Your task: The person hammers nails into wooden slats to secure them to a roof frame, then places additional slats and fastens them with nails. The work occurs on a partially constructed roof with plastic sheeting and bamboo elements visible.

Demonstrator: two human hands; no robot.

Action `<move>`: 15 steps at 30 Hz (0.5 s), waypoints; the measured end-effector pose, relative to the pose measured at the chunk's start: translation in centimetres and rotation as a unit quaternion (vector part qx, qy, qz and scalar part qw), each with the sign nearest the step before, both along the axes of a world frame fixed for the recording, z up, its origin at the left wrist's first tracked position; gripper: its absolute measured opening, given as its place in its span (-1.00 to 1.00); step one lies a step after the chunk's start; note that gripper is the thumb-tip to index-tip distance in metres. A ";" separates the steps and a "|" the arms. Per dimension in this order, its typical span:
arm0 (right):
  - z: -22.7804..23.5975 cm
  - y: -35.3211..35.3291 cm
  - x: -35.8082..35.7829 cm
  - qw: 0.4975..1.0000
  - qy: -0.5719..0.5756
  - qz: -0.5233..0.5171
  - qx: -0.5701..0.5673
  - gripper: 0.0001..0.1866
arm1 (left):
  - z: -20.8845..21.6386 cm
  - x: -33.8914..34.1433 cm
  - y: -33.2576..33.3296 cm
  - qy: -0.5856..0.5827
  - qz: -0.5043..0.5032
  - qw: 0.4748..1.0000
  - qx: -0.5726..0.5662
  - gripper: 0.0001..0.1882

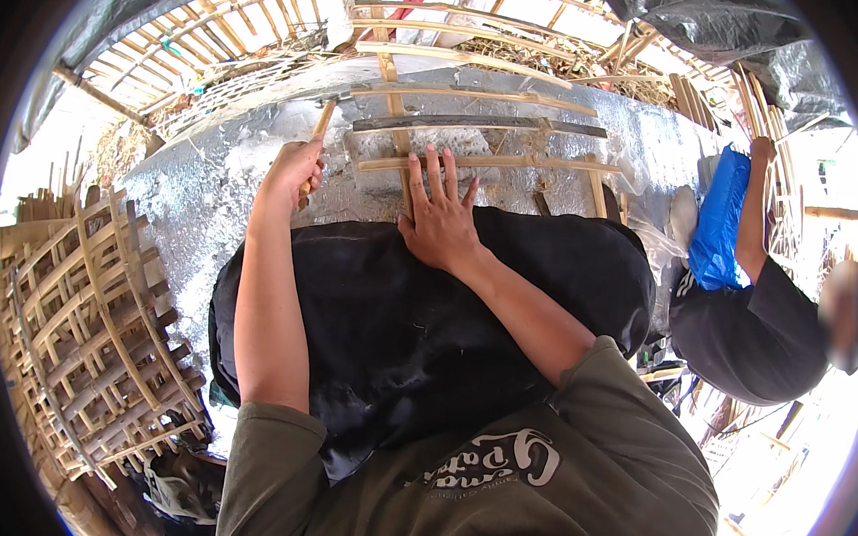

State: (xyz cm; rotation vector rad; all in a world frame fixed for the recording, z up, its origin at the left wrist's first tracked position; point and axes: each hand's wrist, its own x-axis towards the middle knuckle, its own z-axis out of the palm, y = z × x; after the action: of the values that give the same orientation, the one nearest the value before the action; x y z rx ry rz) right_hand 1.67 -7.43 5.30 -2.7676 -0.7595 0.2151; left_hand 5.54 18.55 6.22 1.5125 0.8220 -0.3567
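Observation:
My left hand [295, 174] is closed round the wooden handle of a hammer [324, 121], raised at a slant, with its small head at the top end. To the right, my right hand [443, 221] lies with fingers spread over the nearest slat of a bamboo frame [537, 162]. Its fingertips touch that slat, close to the upright strip [393, 104] that crosses the slats. Several slats run across the frame, one of them dark grey [481, 125]. A pale, rough block [375, 176] shows beneath the near slats.
Black cloth [428, 296] covers my lap. Silvery sheeting [181, 184] spreads under the work. A woven bamboo panel [87, 322] stands at left. A co-worker [748, 326] sits at right, one arm raised beside a blue plastic bag [721, 221]. Bamboo strips [782, 176] lean behind.

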 end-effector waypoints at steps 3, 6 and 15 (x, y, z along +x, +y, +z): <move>0.2 0.2 -0.1 1.000 0.003 0.006 -0.002 -0.04 | -0.3 0.1 -0.2 0.012 0.000 1.000 -0.015 -0.60; 0.1 0.2 -0.1 1.000 -0.005 -0.001 0.004 -0.04 | 0.9 0.1 1.0 0.018 0.011 0.962 -0.272 -0.59; -0.6 0.2 -0.2 0.999 -0.037 -0.002 0.004 -0.05 | 0.5 -0.2 0.9 0.001 0.005 0.981 -0.195 -0.61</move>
State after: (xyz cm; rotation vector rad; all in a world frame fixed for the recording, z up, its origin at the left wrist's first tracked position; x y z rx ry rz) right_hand 1.47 -7.24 4.73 -2.7835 -0.7703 0.1098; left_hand 5.34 19.47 6.72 1.1417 0.7120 -0.4824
